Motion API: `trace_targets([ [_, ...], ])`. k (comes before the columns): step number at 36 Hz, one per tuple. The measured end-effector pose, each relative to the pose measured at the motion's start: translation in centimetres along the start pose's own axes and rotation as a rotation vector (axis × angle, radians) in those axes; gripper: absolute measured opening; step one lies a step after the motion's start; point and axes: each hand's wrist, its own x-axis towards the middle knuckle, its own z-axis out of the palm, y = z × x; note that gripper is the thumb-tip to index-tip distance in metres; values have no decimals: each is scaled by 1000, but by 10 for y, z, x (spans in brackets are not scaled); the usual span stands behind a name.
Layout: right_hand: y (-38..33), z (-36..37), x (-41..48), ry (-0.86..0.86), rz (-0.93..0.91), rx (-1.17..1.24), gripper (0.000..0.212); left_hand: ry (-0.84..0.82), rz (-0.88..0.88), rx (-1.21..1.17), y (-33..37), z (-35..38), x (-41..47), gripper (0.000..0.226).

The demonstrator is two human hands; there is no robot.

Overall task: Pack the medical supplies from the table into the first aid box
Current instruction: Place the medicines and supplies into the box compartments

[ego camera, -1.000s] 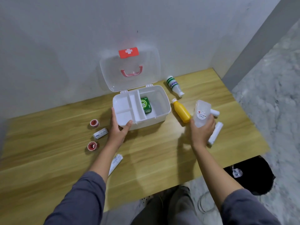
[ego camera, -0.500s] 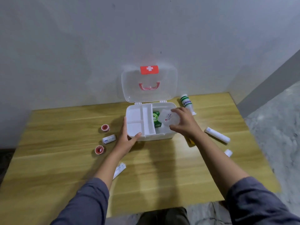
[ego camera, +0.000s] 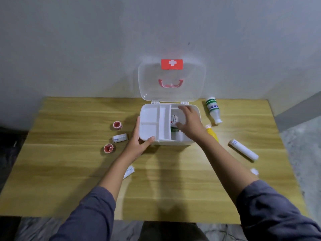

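Now the clear pouch (ego camera: 174,120) is lowered deeper into the first aid box (ego camera: 149,126) than before, loosely covered by right hand (ego camera: 190,124) fingers; the box edge is gripped by the left hand (ego camera: 139,142) on the tabletop (ego camera: 69,167)

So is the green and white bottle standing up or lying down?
Lying down. The bottle rests on its side on the table, right of the box, cap toward the person.

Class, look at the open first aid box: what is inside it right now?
In the first aid box: a white divided tray, empty, a clear packet and a green box. The right hand covers the rest.
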Motion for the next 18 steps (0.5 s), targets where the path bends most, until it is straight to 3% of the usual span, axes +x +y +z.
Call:
trace_targets([
  [6,-3,16,-12,119,276,108,53,-13,-3,-25,3,0,-2,89],
  [14,-4,22,7,38,418,313,20,-12,5,-37,7,1,-3,90],
  [18,-10,27,9,-43,404,335,42,-4,10,-35,5,1,-2,91],
])
